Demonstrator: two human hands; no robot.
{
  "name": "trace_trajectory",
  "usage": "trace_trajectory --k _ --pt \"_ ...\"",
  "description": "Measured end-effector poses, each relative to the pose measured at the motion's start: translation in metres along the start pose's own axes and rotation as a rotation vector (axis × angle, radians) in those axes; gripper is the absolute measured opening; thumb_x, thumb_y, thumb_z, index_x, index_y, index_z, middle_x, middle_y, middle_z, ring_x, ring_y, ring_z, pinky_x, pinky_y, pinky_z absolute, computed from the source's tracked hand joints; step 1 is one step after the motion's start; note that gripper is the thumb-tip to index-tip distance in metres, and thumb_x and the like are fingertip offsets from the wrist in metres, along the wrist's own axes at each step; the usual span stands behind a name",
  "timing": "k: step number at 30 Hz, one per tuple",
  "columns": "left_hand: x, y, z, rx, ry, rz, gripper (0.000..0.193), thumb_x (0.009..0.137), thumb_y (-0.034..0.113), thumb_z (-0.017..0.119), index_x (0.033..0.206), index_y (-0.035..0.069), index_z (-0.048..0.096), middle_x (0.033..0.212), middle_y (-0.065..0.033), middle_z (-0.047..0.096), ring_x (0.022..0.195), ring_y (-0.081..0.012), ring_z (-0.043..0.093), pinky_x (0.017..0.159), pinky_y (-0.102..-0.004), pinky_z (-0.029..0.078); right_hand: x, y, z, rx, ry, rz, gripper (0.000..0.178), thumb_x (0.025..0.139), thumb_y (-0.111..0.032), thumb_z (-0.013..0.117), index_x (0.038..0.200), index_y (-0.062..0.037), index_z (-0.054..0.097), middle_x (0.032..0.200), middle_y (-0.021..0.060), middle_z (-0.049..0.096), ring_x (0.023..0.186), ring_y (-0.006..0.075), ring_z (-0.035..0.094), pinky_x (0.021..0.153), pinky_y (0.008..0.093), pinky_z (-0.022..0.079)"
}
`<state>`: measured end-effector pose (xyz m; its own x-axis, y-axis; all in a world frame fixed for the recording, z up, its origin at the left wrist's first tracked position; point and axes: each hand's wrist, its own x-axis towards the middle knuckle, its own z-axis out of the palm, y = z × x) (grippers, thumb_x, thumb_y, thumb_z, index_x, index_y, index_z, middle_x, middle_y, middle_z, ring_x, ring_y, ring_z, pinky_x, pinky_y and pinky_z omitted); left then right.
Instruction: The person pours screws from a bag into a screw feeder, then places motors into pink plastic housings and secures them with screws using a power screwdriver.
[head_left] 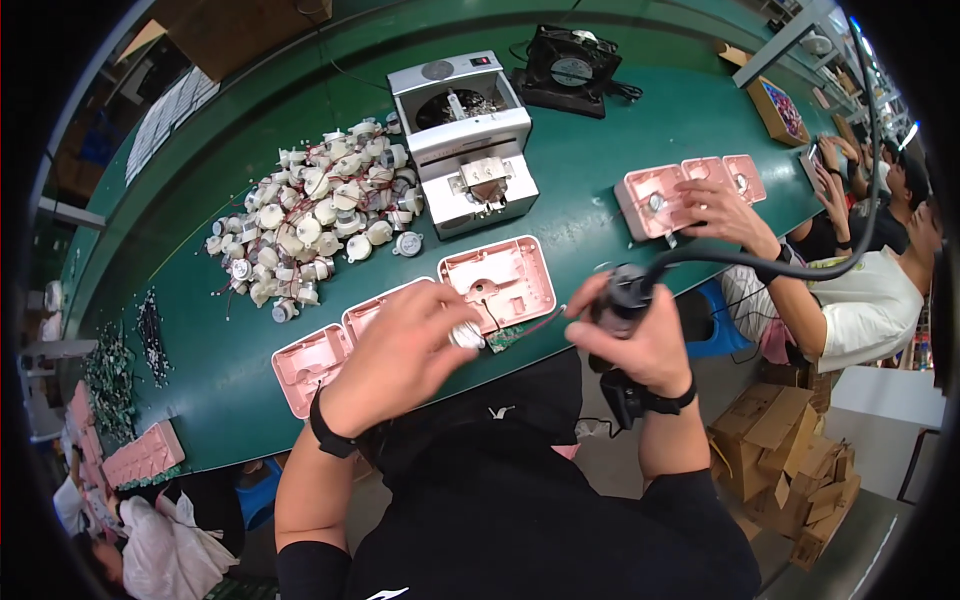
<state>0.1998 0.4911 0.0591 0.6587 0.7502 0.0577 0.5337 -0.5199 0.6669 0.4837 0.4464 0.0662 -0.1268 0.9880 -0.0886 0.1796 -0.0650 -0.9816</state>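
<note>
My left hand (410, 345) is closed on a small white round motor (466, 335), held just over the near edge of a pink plastic housing (535, 262). My right hand (650, 340) grips a black electric screwdriver (626, 292), whose thick cable runs off to the upper right. Right beside the motor a green circuit board (508, 338) with thin wires lies at the housing's near edge. More pink housings (310, 352) stand in a row to the left, partly behind my left hand. A large heap of similar white motors (318, 205) with red wires lies farther back.
A grey screw feeder (470, 145) stands behind the housings, with a black fan (572, 72) beside it. At right, a co-worker's hand (722, 212) reaches over other pink housings (650, 190). Bundles of dark wired boards (108, 375) lie at far left; cardboard boxes (775, 430) sit at lower right.
</note>
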Motion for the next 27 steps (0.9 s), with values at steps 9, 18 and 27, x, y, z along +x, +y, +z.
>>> trace_trajectory --k 9,18,27 --pt "0.017 -0.009 0.045 -0.009 0.185 -0.219 0.028 0.076 0.015 0.078 0.1 0.004 0.068 0.103 -0.0088 0.066 0.103 -0.0289 0.058 0.084 -0.0404 0.049 0.029 0.014 0.002 0.182 0.532 -0.445 0.027 0.085 0.005 0.067 0.107 -0.001 0.053 0.089 0.0112 0.06 0.069 0.0151 0.06 0.066 0.0276 0.051" --pt "0.027 -0.013 0.062 0.265 0.356 -0.032 0.03 0.073 0.014 0.079 0.101 0.007 0.068 0.099 -0.0068 0.067 0.107 -0.0279 0.057 0.091 -0.0412 0.044 0.033 0.02 0.004 0.348 0.39 -0.522 0.03 0.085 0.0 0.072 0.107 -0.0017 0.052 0.086 0.0118 0.061 0.07 0.0165 0.061 0.066 0.0287 0.051" --pt "0.029 -0.019 0.057 0.268 0.348 -0.058 0.044 0.074 0.016 0.079 0.113 0.005 0.063 0.112 -0.0113 0.062 0.115 -0.0301 0.053 0.102 -0.0439 0.04 0.051 0.009 -0.011 0.336 0.301 -0.405 0.029 0.091 -0.007 0.067 0.112 -0.0031 0.048 0.078 0.0088 0.057 0.069 0.0172 0.06 0.062 0.031 0.049"
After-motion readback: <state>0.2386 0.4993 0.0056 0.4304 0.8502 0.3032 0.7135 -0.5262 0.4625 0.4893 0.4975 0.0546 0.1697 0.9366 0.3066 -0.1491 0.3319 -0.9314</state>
